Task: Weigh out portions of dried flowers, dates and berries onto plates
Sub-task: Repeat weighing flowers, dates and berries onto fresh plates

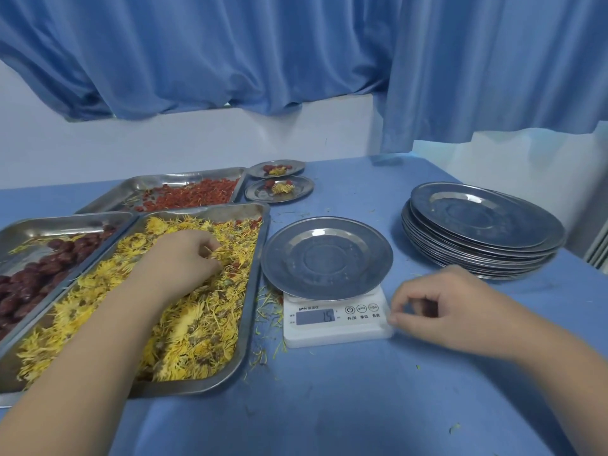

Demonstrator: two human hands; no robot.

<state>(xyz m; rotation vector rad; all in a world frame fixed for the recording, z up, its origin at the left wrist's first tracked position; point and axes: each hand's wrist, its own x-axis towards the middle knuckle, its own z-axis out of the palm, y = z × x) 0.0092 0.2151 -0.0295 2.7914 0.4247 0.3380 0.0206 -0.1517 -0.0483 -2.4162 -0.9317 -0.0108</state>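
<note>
A steel tray (253, 291) at the left holds yellow dried flowers (197, 324). My left hand (184, 255) reaches into it, its fingers curled round a pinch of flowers. An empty steel plate (325, 258) sits on a white digital scale (332, 327) in the middle. My right hand (437, 311) rests beside the scale, its fingertips touching the scale's right front corner. Further left stands a tray of dark red dates (39, 271), and behind it a tray of red berries (194, 195).
Two small filled plates (279, 185) stand at the back, beside the berry tray. A stack of empty steel plates (480, 228) is at the right. Loose petals lie between the flower tray and the scale. Blue curtains hang behind the blue table.
</note>
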